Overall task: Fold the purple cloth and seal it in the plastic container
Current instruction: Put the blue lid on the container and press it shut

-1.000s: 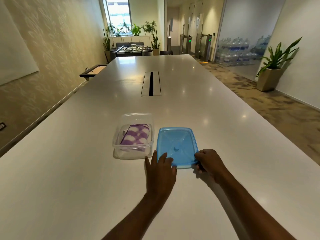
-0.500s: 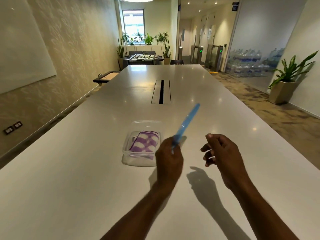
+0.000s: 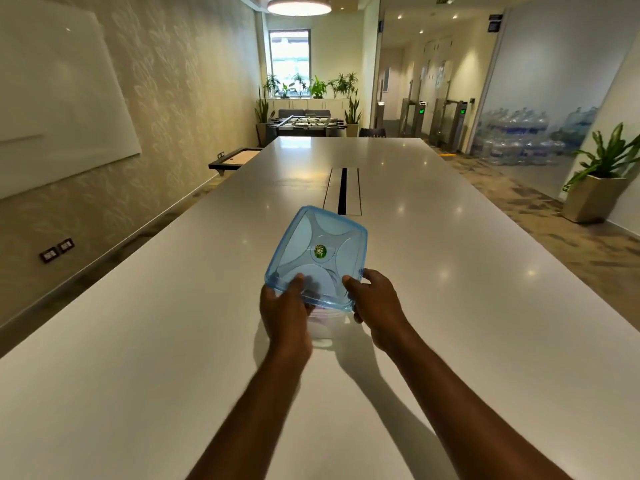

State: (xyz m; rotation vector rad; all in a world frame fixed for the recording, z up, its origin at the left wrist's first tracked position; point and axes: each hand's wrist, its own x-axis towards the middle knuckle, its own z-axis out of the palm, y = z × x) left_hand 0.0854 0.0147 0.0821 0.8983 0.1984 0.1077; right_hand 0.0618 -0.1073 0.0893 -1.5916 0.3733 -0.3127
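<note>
I hold a translucent blue square lid (image 3: pixel 317 256) with a green sticker at its centre, tilted up toward me above the clear plastic container (image 3: pixel 327 323). My left hand (image 3: pixel 285 306) grips the lid's near left edge. My right hand (image 3: pixel 375 303) grips its near right corner. Only the container's near wall shows below the lid, between my hands. The purple cloth inside is almost fully hidden; a faint pink tint shows through the wall.
The long white table (image 3: pixel 173 341) stretches ahead, with a cable slot (image 3: pixel 343 190) down its middle beyond the lid. A potted plant (image 3: pixel 599 181) stands on the floor at right. A wall and whiteboard run along the left.
The lid went from lying on the table right of the container, to edge-up in my left hand, to face-up over the container. My right hand has taken hold of it too.
</note>
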